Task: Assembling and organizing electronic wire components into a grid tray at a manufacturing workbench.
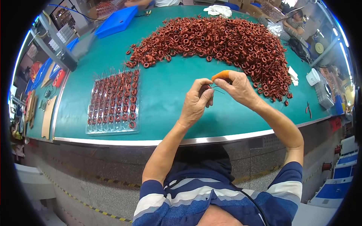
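Person seated at a green work table (169, 90), seen from above; striped blue-and-white sleeves enter from the lower edge. Left hand (196, 101) raised above the table's near part, fingers curled in, thumb and forefinger pinched on a small copper-wound coil (207, 88) — mostly hidden by the fingertips. Right hand (238, 87) just beside it, likewise closed in a pinch; its forefinger wears an orange finger cot (221, 75), and it grips a thin wire lead (218, 90) running from the coil. The two hands nearly touch at the fingertips, above bare table surface.

Left of the hands, flat on the table: a clear plastic tray (113, 128) with rows of the same reddish coils, most pockets filled. Beyond the hands — a large loose heap of coils (218, 41) spread in an arc across the table's middle and right. Small cutters (309, 110) lie near the right edge. At the far left corner, a blue bin (117, 22); at the far edge, a white cloth (218, 10).
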Demonstrator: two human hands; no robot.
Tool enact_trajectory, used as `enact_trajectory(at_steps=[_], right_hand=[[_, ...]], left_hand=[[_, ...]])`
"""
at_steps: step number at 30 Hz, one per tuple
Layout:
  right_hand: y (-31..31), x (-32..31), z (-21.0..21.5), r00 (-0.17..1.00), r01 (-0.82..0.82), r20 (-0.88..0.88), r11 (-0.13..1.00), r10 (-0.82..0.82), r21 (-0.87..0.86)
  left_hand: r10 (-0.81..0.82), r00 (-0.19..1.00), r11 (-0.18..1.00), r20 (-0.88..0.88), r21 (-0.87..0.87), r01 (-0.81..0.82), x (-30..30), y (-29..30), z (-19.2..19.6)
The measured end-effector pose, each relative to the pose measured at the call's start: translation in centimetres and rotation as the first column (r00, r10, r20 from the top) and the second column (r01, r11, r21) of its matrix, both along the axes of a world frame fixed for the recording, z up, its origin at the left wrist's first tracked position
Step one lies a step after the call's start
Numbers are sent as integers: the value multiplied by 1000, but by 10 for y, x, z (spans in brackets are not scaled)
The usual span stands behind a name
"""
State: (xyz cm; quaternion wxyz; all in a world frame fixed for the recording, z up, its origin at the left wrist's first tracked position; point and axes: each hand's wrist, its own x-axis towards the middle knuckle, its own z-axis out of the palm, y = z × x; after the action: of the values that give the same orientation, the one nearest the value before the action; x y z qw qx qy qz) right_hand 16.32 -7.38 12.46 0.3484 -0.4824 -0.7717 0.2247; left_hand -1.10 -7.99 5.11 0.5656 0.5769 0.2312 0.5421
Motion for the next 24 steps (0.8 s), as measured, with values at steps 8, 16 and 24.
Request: enact_trajectory(at_steps=[8,16,24], right_hand=[[-6,-18,-14,976,-23,205,914,-66,405],[-32,-25,-22,992,120,-64,968,-108,219],[-35,-30,-44,873,111,-452,976,-185,-186]], left_hand=[[392,890,902,-232,286,-322,-16,-5,1],[23,994,989,111,-148,-6,-24,-21,2],[-29,1000,981,11,-193,31,-29,-23,7]])
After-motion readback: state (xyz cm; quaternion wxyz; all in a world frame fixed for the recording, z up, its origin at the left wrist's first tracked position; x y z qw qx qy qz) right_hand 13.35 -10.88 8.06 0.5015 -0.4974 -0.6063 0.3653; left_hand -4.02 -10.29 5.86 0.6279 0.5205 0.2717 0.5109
